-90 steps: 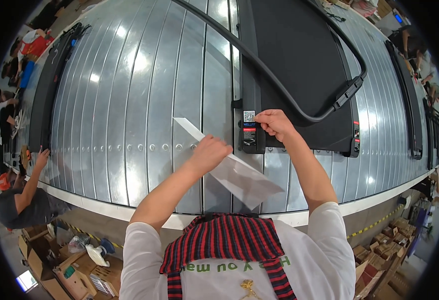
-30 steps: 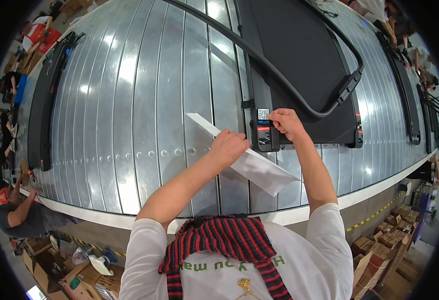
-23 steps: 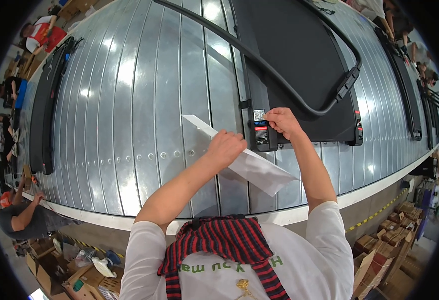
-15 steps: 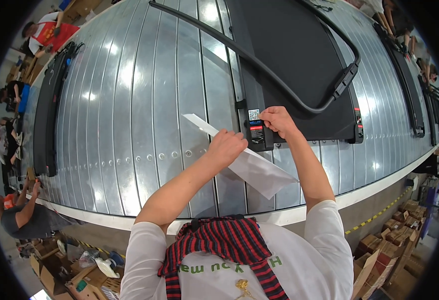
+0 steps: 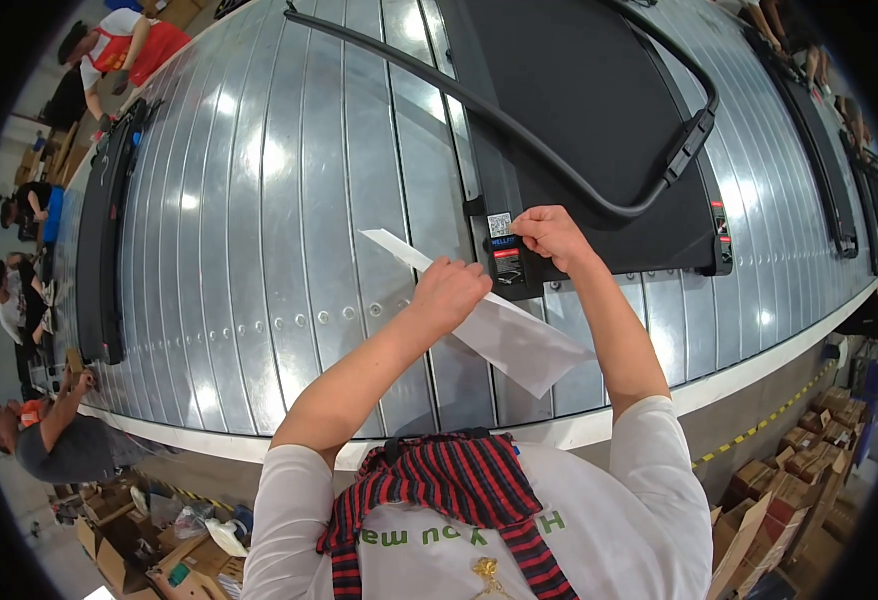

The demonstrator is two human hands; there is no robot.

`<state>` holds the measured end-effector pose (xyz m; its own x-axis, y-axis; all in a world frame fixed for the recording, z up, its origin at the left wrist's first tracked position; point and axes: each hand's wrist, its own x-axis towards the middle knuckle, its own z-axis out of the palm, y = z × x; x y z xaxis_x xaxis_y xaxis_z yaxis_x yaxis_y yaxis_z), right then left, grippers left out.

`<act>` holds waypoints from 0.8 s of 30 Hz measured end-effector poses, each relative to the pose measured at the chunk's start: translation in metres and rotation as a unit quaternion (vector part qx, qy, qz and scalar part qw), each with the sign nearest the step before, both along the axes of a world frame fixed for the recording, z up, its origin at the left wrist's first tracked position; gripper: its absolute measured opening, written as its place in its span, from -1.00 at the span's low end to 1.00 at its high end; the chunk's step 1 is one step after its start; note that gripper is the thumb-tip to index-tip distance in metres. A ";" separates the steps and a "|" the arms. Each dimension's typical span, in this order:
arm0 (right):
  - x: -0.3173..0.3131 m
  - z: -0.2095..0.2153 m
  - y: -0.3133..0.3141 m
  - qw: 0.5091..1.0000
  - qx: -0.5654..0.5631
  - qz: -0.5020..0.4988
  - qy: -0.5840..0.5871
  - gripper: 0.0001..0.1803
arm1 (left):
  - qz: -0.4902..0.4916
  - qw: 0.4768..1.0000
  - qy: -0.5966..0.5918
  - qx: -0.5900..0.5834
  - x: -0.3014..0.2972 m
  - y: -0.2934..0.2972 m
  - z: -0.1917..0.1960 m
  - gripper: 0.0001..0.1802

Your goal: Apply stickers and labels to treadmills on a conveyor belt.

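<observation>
My left hand [image 5: 449, 292] grips a long white paper sheet [image 5: 504, 335] that slants from upper left to lower right above the slatted metal conveyor [image 5: 259, 200]. My right hand [image 5: 551, 235] pinches a small sticker label [image 5: 500, 224] at the near left corner of a large flat black machine [image 5: 579, 110] lying on the conveyor. A second label with red and black print [image 5: 507, 260] sits just below it on the black corner. A black bar [image 5: 519, 130] curves across the machine.
Another flat black machine [image 5: 104, 220] lies at the left of the conveyor, and more lie at the far right [image 5: 819, 130]. Other people [image 5: 49, 430] work along the left edge. Cardboard boxes [image 5: 799, 480] are stacked on the floor at the lower right and lower left.
The conveyor has carried the black machine slightly; my right hand stays at its corner label throughout, and my left hand keeps the paper sheet in the same slant.
</observation>
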<state>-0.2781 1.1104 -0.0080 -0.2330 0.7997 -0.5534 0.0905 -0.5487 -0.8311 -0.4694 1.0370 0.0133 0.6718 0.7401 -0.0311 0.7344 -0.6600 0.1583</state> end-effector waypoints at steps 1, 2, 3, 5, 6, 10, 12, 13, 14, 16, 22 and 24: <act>-0.001 0.001 0.000 1.000 0.002 0.006 -0.017 -0.90 | -0.001 1.000 0.002 0.000 0.001 0.000 0.000 -0.95; -0.001 0.001 0.000 0.999 0.003 0.012 -0.034 -0.90 | -0.001 1.000 0.002 0.002 0.002 0.000 -0.001 -0.95; 0.001 0.001 0.000 0.999 0.003 0.011 -0.033 -0.90 | -0.001 1.000 0.002 0.004 0.004 0.000 0.000 -0.95; 0.004 0.002 0.000 0.999 0.001 0.011 -0.038 -0.90 | -0.004 1.000 0.000 0.003 0.007 -0.001 0.001 -0.95; 0.004 0.003 0.000 0.999 0.002 0.008 -0.036 -0.90 | -0.007 1.000 -0.003 0.004 0.008 0.000 0.002 -0.95; 0.006 0.000 -0.002 0.999 0.002 0.002 -0.050 -0.91 | -0.015 1.000 -0.015 0.010 0.009 -0.002 0.002 -0.95; 0.007 0.000 -0.003 0.999 0.004 0.000 -0.051 -0.91 | -0.013 1.000 -0.013 0.005 0.008 -0.003 0.001 -0.96; 0.007 0.001 -0.003 0.998 0.004 -0.001 -0.056 -0.91 | -0.014 1.000 -0.012 0.005 0.007 -0.003 0.001 -0.96; 0.007 0.001 -0.003 0.998 0.004 -0.002 -0.061 -0.91 | -0.015 1.000 -0.014 0.012 0.005 -0.003 0.000 -0.96; 0.005 0.003 -0.002 0.998 0.006 -0.006 -0.065 -0.91 | -0.017 1.000 -0.015 0.018 0.001 -0.002 0.000 -0.97; 0.002 -0.001 -0.001 0.997 0.009 -0.007 -0.073 -0.90 | -0.001 0.999 -0.007 -0.032 -0.001 0.000 0.007 -0.96; 0.000 0.000 -0.001 0.997 0.006 -0.007 -0.075 -0.90 | -0.005 0.999 0.004 -0.039 -0.001 0.002 0.010 -0.96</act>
<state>-0.2777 1.1094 -0.0078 -0.1376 0.8088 -0.5718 0.2069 -0.5411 -0.8151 -0.4706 1.0392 0.0237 0.6789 0.7283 -0.0936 0.7291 -0.6535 0.2033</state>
